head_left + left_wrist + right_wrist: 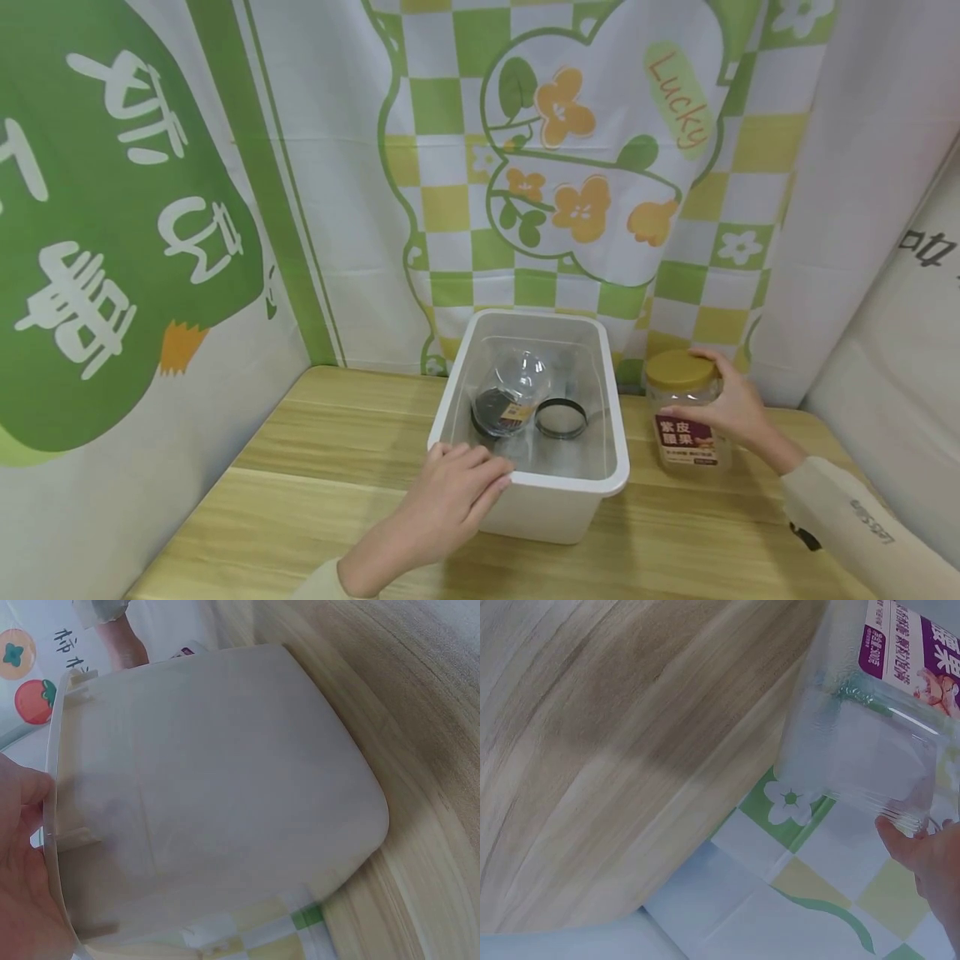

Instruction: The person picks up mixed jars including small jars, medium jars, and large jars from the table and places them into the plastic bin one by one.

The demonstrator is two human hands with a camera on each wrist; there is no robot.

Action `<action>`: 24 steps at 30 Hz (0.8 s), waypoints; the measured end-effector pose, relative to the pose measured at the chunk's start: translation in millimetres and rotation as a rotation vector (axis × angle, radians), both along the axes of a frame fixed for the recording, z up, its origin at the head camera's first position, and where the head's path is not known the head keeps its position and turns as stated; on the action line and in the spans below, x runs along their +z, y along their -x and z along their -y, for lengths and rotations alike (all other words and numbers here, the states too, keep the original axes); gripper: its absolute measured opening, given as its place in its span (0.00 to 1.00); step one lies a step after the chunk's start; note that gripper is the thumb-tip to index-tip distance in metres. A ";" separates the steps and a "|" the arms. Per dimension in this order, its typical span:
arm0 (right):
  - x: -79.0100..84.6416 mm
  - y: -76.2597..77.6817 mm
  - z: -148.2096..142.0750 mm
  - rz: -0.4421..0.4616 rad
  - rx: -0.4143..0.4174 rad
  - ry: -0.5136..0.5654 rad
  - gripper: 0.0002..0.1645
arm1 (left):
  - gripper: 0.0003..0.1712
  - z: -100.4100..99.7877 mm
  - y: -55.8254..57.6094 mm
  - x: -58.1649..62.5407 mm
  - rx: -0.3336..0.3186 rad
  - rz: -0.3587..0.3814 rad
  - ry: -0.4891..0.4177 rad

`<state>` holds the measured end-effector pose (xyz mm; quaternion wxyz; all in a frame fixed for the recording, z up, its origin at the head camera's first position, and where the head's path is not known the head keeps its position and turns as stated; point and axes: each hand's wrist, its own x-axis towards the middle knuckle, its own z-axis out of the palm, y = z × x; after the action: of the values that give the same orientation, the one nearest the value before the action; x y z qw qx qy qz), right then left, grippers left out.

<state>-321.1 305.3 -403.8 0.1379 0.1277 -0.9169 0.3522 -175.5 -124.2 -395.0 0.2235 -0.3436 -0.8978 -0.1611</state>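
A white plastic bin [551,508] stands on the table, and my left hand [450,500] grips its near left rim. The left wrist view shows that hand [26,877] at the rim, beside the bin's outer wall [225,787]. To the right of the bin is a clear plastic jar [686,442] with a yellow lid [678,369] and a purple label. My right hand [738,408] holds this jar near the top, thumb across its front. The right wrist view has the jar [885,750] at upper right, with part of the hand [934,859] below; most fingers are hidden.
Inside the bin lie a clear rounded container [517,379] with a dark end and a black-rimmed round piece [561,419]. The wooden table [322,500] meets a patterned cloth [442,183] behind the bin. More cloth [892,333] hangs along the right side.
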 end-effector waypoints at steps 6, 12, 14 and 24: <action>5.5 -2.8 -0.3 -0.002 0.006 -0.011 0.69 | 0.11 0.2 -0.8 1.0 -0.003 0.000 -0.002; 9.9 -2.9 -0.7 -0.028 0.021 0.001 0.68 | 0.12 -0.1 -1.2 1.8 0.003 0.011 -0.002; 10.9 -3.3 -0.8 -0.031 0.022 0.001 0.68 | 0.12 0.0 -1.3 1.8 0.003 0.018 -0.005; 16.7 -5.2 -1.6 -0.007 0.026 -0.003 0.66 | 0.12 -1.1 -0.2 1.6 -0.003 0.023 -0.011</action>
<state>-315.9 306.9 -387.2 0.1362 0.1410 -0.9152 0.3521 -175.3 -123.1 -393.4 0.2150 -0.3420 -0.8988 -0.1703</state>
